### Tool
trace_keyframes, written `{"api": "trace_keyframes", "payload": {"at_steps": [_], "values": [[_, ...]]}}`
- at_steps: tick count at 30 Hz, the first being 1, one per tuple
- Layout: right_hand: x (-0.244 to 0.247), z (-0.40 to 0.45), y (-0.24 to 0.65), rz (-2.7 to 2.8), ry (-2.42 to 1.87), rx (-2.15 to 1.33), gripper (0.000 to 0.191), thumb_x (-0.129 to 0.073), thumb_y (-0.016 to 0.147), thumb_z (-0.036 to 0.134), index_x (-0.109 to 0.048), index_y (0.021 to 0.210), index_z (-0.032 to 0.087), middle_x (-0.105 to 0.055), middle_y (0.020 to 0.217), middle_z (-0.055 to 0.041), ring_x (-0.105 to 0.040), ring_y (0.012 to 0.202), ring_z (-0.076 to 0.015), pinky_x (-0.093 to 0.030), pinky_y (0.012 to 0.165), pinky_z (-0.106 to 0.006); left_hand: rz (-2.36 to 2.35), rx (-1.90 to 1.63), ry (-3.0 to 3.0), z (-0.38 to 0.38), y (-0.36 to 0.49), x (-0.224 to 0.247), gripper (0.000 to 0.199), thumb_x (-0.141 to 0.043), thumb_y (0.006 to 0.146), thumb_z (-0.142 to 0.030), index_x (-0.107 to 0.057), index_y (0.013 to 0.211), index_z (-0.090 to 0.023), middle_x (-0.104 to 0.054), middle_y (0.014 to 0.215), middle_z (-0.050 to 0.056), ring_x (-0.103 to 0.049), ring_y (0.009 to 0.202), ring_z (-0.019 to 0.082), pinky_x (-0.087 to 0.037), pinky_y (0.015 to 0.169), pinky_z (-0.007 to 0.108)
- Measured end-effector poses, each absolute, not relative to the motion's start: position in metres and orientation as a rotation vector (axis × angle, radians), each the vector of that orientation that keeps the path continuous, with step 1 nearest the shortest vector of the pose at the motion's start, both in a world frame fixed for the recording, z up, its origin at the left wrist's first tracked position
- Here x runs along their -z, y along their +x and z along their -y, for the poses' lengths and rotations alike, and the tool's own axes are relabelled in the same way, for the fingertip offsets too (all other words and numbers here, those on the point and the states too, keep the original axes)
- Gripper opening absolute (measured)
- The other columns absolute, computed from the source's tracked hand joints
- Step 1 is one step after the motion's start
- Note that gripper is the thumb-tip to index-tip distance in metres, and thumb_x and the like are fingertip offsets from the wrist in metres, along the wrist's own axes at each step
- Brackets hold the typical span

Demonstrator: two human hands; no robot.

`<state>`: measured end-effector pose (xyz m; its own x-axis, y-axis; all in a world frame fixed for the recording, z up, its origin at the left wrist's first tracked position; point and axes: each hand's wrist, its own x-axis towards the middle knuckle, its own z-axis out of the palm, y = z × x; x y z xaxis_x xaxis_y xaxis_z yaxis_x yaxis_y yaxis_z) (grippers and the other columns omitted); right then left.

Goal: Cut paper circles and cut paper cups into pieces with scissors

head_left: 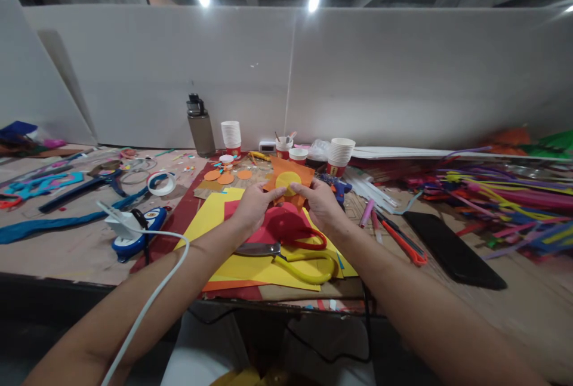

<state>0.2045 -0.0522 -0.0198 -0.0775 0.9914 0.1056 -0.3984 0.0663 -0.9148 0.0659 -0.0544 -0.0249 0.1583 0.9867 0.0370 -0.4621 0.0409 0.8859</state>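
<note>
My left hand (254,207) and my right hand (323,201) hold an orange paper (280,166) between them, above the table. A yellow paper circle (285,179) lies against its face, with both thumbs pressed on or beside it. My fingers behind the sheet are hidden. Just below, scissors (290,271) with one red and one yellow handle rest on red paper (262,231) and a stack of yellow sheets (203,228). Several orange paper circles (226,178) lie beyond my left hand.
At left are a blue power strip (138,237) with a white cable, a tape roll (162,184) and blue strips. Stacked paper cups (341,156) and a bottle (201,129) stand behind. A box cutter (405,243), a black phone (454,249) and pipe cleaners (514,195) lie right.
</note>
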Motion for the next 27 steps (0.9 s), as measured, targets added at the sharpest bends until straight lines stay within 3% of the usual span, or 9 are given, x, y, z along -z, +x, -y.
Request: {"api": "trace_keyframes", "payload": {"at_steps": [12,21,27], "values": [[0.0146,0.0554,0.2026,0.977,-0.772,-1.397,0.041,-0.083,0.052,0.021,-0.064,0.088,0.019,-0.073,0.082,-0.0032,-0.07,0.078,-0.021,-0.054,0.072,-0.032,-0.645,-1.244,0.973,0.0531,0.0633,0.0257,0.039,-0.083,0.057,-0.022,-0.068,0.091,-0.011,-0.073,0.082,0.008,-0.069,0.079,0.019,-0.053,0.074,0.03],[0.0185,0.0515,0.205,1.008,-0.758,-1.403,0.04,-0.082,0.051,0.02,-0.063,0.086,0.019,-0.074,0.082,-0.0029,-0.07,0.074,-0.0204,-0.054,0.073,-0.033,-0.689,-1.226,0.97,0.0534,0.0623,0.0233,0.04,-0.084,0.055,-0.019,-0.069,0.092,-0.011,-0.073,0.079,0.006,-0.068,0.074,0.017,-0.053,0.068,0.028],[0.0165,0.0518,0.2056,1.002,-0.745,-1.418,0.042,-0.083,0.05,0.019,-0.062,0.086,0.019,-0.074,0.083,-0.0028,-0.07,0.077,-0.0211,-0.054,0.076,-0.034,-0.679,-1.218,0.975,0.0515,0.0612,0.0253,0.041,-0.084,0.055,-0.018,-0.07,0.092,-0.01,-0.073,0.08,0.008,-0.069,0.075,0.017,-0.054,0.073,0.03]]}}
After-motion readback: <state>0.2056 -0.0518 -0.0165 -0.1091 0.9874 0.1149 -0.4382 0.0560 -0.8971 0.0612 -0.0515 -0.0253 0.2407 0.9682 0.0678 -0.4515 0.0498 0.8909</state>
